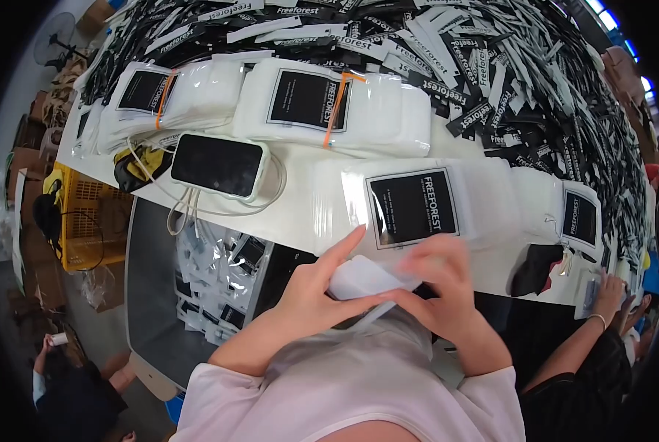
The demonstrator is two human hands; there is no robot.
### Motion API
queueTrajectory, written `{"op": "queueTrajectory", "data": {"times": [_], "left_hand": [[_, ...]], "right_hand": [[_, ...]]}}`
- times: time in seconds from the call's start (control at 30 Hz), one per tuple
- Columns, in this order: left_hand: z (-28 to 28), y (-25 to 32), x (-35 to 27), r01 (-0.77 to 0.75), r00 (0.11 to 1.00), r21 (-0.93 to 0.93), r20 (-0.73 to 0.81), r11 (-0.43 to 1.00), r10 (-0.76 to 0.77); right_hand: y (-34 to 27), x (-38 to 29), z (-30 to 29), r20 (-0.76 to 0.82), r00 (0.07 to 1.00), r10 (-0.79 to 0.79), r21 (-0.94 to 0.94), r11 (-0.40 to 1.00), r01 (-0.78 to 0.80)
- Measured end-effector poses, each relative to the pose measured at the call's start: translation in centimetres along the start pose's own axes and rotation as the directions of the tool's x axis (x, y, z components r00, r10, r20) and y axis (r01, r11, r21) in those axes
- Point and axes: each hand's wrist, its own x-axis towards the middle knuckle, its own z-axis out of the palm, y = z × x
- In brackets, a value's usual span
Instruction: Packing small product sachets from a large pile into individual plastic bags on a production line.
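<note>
Both my hands hold one white translucent pouch (pixel 362 279) in front of my chest, just off the table's near edge. My left hand (pixel 318 293) grips its left side, thumb along the lower edge and index finger raised. My right hand (pixel 442 287) pinches the lower edge with its thumb, while its other fingers are blurred over the pouch's right end. Whether anything is inside the pouch I cannot tell. Right beyond my hands lies a fanned stack of clear-white pouches with a black printed panel (pixel 412 207).
Two pouch stacks (pixel 332 110) (pixel 166 99) bound with orange bands lie farther back, before a heap of black and white stick packets (pixel 445 55). A phone (pixel 217 166) with a cable lies left. A grey bin (pixel 158 298) holds filled pouches. At right, a co-worker's arm (pixel 578 342) reaches the table.
</note>
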Motion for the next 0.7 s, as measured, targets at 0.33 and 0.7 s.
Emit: {"op": "queueTrajectory", "data": {"times": [0.33, 0.7], "left_hand": [[-0.4, 1.2, 0.4, -0.143, 0.989, -0.161, -0.061, 0.977, 0.134], [-11.0, -1.9, -7.1, 0.219, 0.976, 0.455, -0.095, 0.863, -0.197]], "right_hand": [[0.1, -1.5, 0.7, -0.042, 0.990, 0.132, 0.296, 0.948, -0.114], [15.1, 9.0, -10.4, 0.175, 0.982, -0.065, -0.673, 0.720, 0.168]]}}
